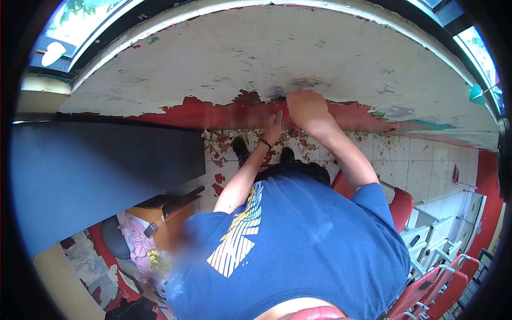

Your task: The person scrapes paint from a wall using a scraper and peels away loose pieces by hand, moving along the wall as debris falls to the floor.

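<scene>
Red paint (229,114) lies along lower wall, below bare pale surface (213,53). Right hand (308,109) at ragged edge, fingers curled from sight; cannot tell how tightly closed or on what. Left hand (273,128) open, empty, beside it. Low angle under loose edge probably works best.

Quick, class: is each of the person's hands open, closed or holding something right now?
Left hand: open, at the flaking red painted edge; nothing visibly held.
Right hand: closed; whether it grips anything cannot be told.
</scene>
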`<state>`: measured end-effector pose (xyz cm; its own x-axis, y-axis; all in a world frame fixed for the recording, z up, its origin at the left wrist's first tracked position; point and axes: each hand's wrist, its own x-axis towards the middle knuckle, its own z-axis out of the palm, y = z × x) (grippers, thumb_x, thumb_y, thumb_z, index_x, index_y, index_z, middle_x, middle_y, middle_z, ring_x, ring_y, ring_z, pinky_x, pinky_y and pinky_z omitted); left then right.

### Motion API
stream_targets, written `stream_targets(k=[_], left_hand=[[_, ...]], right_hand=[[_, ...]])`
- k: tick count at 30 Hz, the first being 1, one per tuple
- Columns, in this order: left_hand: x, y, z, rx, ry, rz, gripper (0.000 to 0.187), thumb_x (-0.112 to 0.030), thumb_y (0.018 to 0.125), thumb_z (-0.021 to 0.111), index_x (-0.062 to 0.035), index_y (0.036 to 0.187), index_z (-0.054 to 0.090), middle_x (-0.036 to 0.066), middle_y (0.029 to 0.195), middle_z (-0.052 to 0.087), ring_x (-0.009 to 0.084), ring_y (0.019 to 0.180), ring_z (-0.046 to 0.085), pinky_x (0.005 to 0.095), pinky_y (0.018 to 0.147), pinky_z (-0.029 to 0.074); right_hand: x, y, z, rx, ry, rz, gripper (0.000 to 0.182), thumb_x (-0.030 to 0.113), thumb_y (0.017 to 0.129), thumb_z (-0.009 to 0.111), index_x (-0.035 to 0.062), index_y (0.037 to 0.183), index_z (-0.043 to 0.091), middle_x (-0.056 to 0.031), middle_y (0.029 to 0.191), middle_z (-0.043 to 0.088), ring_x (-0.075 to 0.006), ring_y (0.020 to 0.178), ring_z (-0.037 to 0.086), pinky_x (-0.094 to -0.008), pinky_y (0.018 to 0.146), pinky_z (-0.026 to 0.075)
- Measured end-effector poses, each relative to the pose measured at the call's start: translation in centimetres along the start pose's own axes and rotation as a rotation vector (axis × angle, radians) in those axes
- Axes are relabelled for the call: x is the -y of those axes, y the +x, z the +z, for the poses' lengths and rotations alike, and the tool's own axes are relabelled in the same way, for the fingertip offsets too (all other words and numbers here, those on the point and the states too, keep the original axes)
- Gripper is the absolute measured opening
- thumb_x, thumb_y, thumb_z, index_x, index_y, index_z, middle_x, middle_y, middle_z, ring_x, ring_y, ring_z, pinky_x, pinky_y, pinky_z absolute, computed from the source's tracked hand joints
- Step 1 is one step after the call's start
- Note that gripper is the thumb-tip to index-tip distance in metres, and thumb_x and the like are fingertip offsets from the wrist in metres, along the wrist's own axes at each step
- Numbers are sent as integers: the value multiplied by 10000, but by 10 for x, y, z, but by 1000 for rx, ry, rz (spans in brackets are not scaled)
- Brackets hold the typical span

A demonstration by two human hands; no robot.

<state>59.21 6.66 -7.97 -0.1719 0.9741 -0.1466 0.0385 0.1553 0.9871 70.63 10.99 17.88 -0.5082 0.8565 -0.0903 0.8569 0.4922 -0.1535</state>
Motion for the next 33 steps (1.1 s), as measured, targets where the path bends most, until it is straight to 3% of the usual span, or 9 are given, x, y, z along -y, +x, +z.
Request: stream_targets(k=[3, 5, 9, 15, 20, 24, 26, 29, 33], left_hand=[[-10, -6, 2, -9, 9, -13, 507, -399, 954, 500, -41, 595, 492, 33, 535, 499, 117, 502, 489, 302, 483, 390], [0, 19, 1, 278, -3, -200, 522, -424, 945, 506, -33, 600, 514, 29, 530, 503, 116, 504, 493, 302, 487, 394], [-21, 19, 8, 144, -90, -140, 530, -457, 942, 496, -41, 616, 538, 17, 531, 508, 115, 504, 491, 308, 495, 390], [3, 3, 7, 63, 35, -76, 512, -472, 944, 486, -74, 627, 542, -11, 544, 491, 94, 517, 483, 283, 499, 378], [-24, 2, 12, 223, -160, -235, 544, -522, 932, 478, -54, 666, 561, 0, 590, 543, 92, 528, 494, 267, 508, 381], [-36, 17, 29, 131, -230, -392, 571, -548, 926, 464, -45, 678, 573, 6, 613, 575, 103, 537, 512, 267, 528, 394], [-20, 14, 31, 114, -163, -144, 565, -536, 934, 453, -43, 691, 585, 17, 607, 582, 116, 538, 524, 283, 544, 406], [27, 26, 40, 124, -70, -56, 521, -480, 946, 472, -40, 694, 590, 22, 588, 573, 106, 537, 523, 288, 533, 404], [-4, -8, 20, 132, -18, -58, 498, -459, 950, 477, -39, 705, 585, 26, 569, 561, 102, 533, 517, 289, 523, 397]], right_hand=[[-4, -4, 0, 20, 56, 11, 162, 131, 772, 566, 12, 812, 668, -210, 822, 657, -367, 817, 659, -464, 686, 538], [-15, 3, 11, -26, 70, -16, 167, 136, 772, 569, 14, 826, 669, -212, 827, 655, -375, 825, 655, -470, 691, 534], [-16, -7, -3, 84, 41, 33, 173, 146, 769, 576, 14, 832, 669, -215, 836, 654, -380, 831, 651, -476, 714, 526], [-30, -19, -22, -46, 50, 77, 191, 113, 802, 493, 23, 818, 661, -209, 818, 654, -379, 796, 655, -478, 700, 526], [-43, -15, -16, -40, 75, 98, 176, 108, 794, 505, 12, 814, 651, -217, 841, 653, -381, 815, 653, -472, 708, 528], [-44, -18, -16, -26, 61, 85, 186, 113, 797, 499, 9, 825, 651, -219, 862, 653, -377, 829, 652, -472, 709, 527], [-44, -13, -19, 11, 29, 87, 191, 118, 797, 498, 7, 836, 648, -220, 872, 652, -375, 831, 651, -475, 708, 525], [-45, -12, -10, -8, 52, 86, 173, 107, 781, 517, 7, 838, 646, -221, 879, 651, -380, 827, 648, -475, 715, 523], [-42, -27, -27, -67, 67, 70, 158, 104, 774, 532, 8, 831, 644, -220, 876, 652, -384, 827, 646, -474, 718, 522]])
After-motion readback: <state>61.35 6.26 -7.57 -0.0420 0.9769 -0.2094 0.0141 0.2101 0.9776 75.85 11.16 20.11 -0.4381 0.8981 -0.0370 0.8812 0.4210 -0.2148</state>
